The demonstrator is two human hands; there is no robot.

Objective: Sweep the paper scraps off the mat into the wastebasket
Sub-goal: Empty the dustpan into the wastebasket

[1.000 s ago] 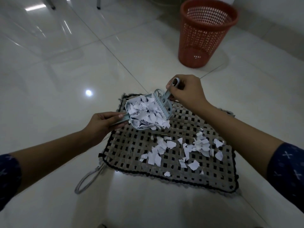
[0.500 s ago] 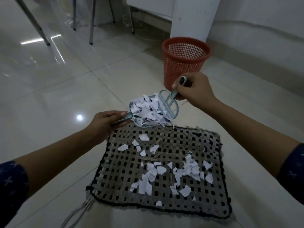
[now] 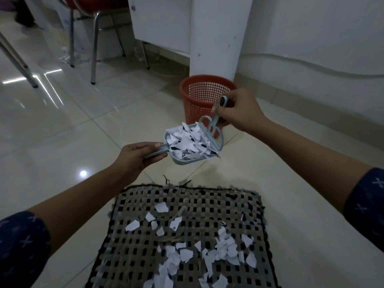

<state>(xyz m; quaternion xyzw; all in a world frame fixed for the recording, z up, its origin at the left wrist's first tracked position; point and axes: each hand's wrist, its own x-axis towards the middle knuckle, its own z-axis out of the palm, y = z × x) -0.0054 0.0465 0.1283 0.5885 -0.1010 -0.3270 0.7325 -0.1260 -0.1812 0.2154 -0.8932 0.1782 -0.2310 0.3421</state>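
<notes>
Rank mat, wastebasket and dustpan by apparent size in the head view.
1. mat: largest by far, though nearest the camera and cut off at the bottom edge.
2 and 3. wastebasket and dustpan: look about alike; the dustpan is nearer and partly covers the wastebasket, so unranked.

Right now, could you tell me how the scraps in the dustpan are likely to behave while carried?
Probably light and loose: the scraps are thin paper heaped above the dustpan rim, so a tilt or draught may spill some. The brush held by the right hand against the open edge likely pens them in.
</notes>
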